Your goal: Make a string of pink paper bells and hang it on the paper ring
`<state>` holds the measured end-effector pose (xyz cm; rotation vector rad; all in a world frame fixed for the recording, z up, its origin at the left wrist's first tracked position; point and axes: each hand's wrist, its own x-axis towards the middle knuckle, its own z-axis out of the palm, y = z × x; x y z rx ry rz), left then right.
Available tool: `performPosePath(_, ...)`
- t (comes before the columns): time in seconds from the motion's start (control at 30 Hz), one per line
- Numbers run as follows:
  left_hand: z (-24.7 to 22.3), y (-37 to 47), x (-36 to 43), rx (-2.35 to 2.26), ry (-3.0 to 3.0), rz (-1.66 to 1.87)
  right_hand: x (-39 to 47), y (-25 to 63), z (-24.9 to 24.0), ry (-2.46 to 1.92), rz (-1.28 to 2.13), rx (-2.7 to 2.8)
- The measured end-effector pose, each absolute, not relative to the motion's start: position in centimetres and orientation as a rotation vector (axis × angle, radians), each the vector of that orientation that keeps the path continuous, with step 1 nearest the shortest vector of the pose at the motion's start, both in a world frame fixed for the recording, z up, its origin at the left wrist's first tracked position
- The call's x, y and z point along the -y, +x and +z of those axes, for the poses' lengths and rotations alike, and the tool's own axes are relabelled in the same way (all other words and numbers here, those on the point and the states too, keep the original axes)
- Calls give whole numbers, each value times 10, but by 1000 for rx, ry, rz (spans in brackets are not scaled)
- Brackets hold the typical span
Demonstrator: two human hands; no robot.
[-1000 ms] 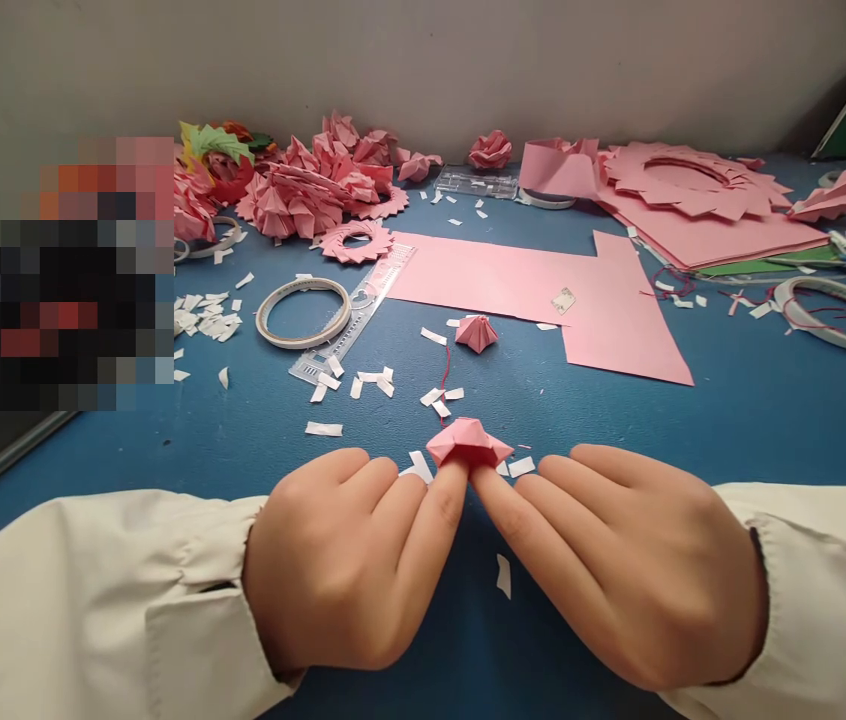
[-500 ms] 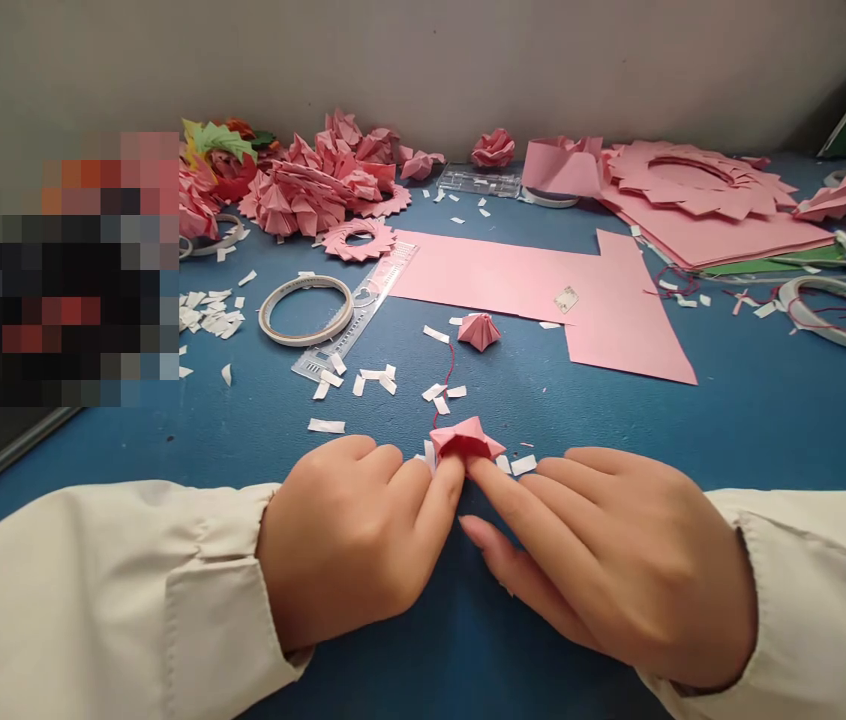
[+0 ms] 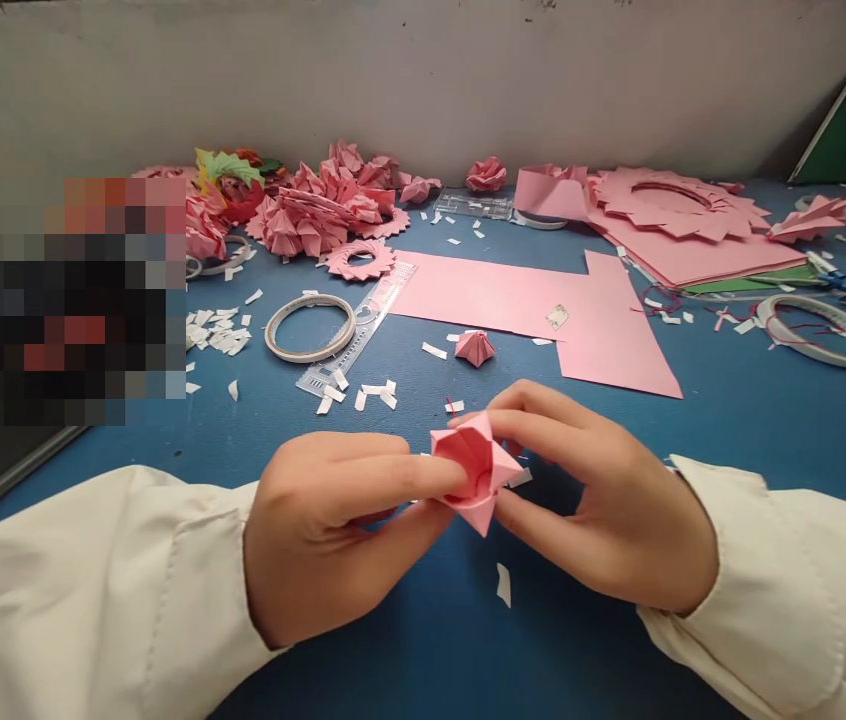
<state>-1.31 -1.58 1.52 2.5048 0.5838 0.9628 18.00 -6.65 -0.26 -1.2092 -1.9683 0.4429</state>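
Observation:
A small folded pink paper piece (image 3: 477,470) is held just above the blue table (image 3: 753,430), its open side turned toward me. My left hand (image 3: 333,530) pinches its left side, with a fingertip inside the fold. My right hand (image 3: 603,500) grips its right side and top between thumb and fingers. Both arms wear white sleeves. A second folded pink piece (image 3: 474,347) lies on the table a little beyond the hands.
A cut pink sheet (image 3: 528,295) lies ahead. A tape ring (image 3: 310,328) and a clear ruler (image 3: 359,330) sit to the left, another tape ring (image 3: 820,330) to the right. Folded pink flowers (image 3: 318,215) and a pink paper wreath (image 3: 670,200) line the back wall. White scraps are scattered about.
The pink piece was pressed flat on the table under both forefingers. Both hands have lifted it and turned its open side toward me. The view has tilted down slightly.

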Motion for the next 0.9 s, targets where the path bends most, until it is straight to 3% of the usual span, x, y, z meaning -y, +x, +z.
performPosePath(0.17,16,-12,14,-648,2429,960,63,183,-4,-1123,506,2044)
performPosePath(0.37,21,-25,13,-190,3079,748,61,184,-6,-1158,-12,2163)
performPosePath(0.47,21,-29,18,-206,3119,753,60,185,-7,-1170,-135,2190)
performPosePath(0.9,12,-27,20,-181,3200,832,58,188,-9,-1215,-187,2249)
